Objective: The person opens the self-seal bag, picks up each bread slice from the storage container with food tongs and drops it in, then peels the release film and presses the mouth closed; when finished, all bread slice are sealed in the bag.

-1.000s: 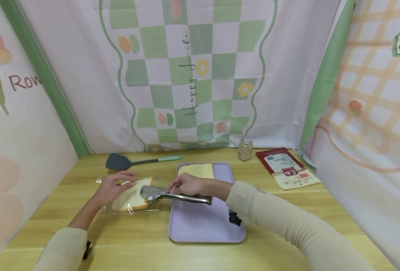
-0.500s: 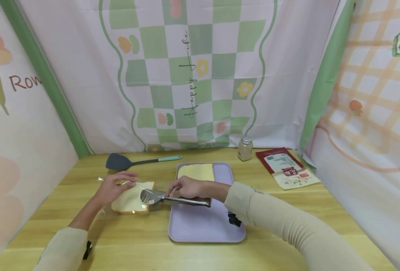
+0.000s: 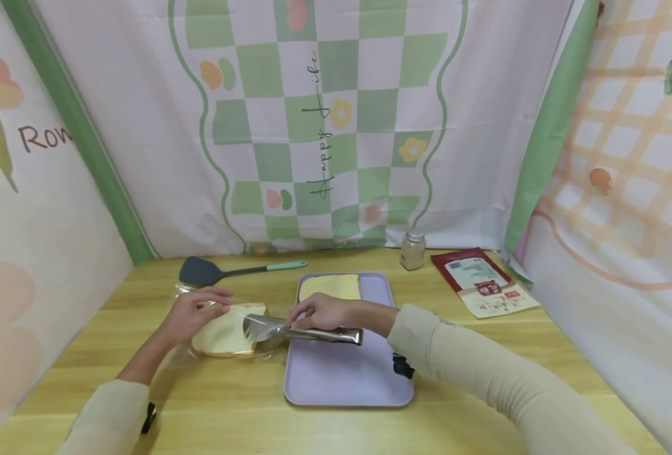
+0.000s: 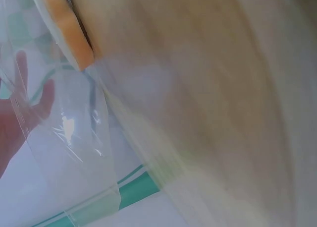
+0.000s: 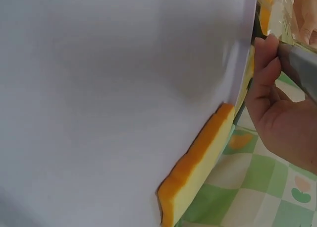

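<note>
In the head view, my right hand [image 3: 323, 311] grips metal food tongs [image 3: 330, 335] by their arms, over the left side of the lilac tray [image 3: 342, 382]. The tong tips reach left to the right edge of a bread slice [image 3: 222, 335] in a clear plastic bag [image 3: 185, 355]. My left hand [image 3: 195, 318] lies over the slice's left side, against the bag. Through the film in the left wrist view its fingers [image 4: 22, 71] show spread apart. Another bread slice [image 3: 333, 287] lies at the tray's far end; its crust [image 5: 190, 160] shows in the right wrist view.
Behind the bag lies a dark spatula [image 3: 202, 270] with a mint handle. Near the back curtain stands a small glass jar [image 3: 412, 251] with a metal lid. A red and cream pouch [image 3: 484, 284] lies flat to its right, beyond the tray.
The tongs and the bagged slice have shifted slightly right, and the film around the tips has changed shape. My left hand has stayed nearly still.
</note>
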Available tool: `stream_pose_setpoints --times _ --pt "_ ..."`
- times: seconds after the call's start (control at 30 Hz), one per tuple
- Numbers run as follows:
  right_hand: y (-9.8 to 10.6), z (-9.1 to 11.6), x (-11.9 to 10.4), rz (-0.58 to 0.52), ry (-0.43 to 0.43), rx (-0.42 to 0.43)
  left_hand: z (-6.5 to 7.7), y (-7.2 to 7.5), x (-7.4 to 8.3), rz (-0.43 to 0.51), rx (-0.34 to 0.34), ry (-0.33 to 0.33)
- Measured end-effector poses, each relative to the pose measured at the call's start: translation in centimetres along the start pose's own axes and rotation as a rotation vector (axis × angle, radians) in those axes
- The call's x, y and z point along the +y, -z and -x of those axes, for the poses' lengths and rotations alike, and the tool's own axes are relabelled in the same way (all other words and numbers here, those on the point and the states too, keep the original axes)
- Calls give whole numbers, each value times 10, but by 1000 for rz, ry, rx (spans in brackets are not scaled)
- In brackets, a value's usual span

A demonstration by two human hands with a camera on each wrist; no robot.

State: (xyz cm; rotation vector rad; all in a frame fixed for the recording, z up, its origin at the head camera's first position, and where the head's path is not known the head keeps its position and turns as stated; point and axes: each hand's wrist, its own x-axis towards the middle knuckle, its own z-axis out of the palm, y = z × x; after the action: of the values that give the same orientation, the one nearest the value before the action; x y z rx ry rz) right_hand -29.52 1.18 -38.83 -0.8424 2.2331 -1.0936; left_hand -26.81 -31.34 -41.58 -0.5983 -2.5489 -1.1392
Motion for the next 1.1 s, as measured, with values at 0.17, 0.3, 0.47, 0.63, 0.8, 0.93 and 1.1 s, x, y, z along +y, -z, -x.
stream_pose_setpoints --times 0.17,0.3,0.47,0.63,0.8,0.93,1.1 --pt "12 7 -1 59 15 5 0 1 1 -10 0 -8" --pt "21 12 -1 72 18 22 0 1 3 -20 3 -13" --pt "28 14 1 51 38 57 -3 1 4 -38 10 -38" --pt "28 15 4 53 92 79 -7 -1 5 -41 39 -58" --pt "27 12 6 70 150 83 -7 -1 7 -43 43 -42" --pt "28 10 8 91 194 84 -7 0 7 -47 16 -4" --pt "29 12 7 128 220 111 -6 2 24 -32 12 15"
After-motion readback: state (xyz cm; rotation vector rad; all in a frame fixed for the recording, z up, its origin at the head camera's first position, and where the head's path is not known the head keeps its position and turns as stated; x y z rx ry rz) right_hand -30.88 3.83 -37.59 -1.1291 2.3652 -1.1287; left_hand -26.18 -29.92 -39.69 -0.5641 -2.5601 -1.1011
